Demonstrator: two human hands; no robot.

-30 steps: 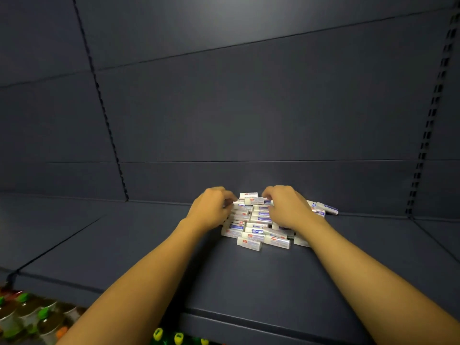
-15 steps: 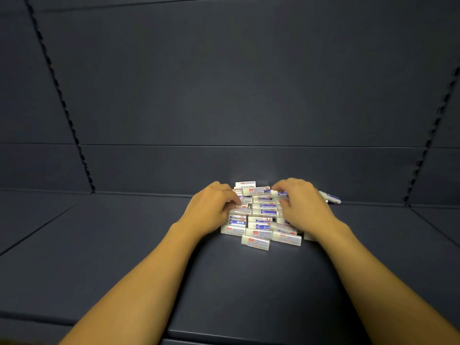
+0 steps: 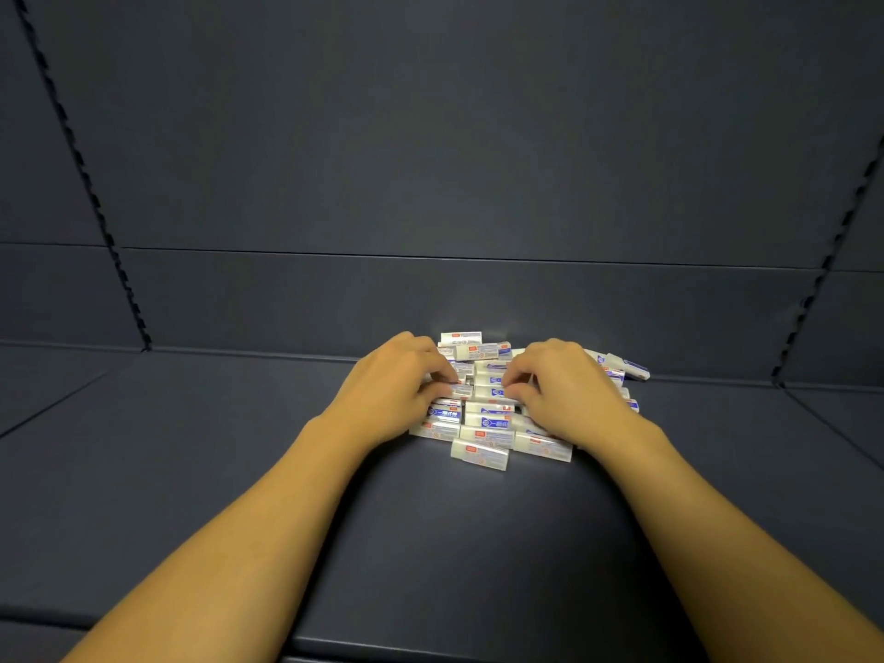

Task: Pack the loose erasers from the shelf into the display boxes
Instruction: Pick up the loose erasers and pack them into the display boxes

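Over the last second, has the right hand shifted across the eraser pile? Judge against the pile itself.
Yes. The right hand has crept leftward over the eraser pile, its fingertips now nearer the left hand.

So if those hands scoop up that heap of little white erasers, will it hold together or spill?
The heap of small white sleeved erasers would probably spill: the blocks lie loose and criss-crossed. Each looks stiff, so it should slide rather than roll on the dark shelf. The left hand and right hand likely carry a few at once.
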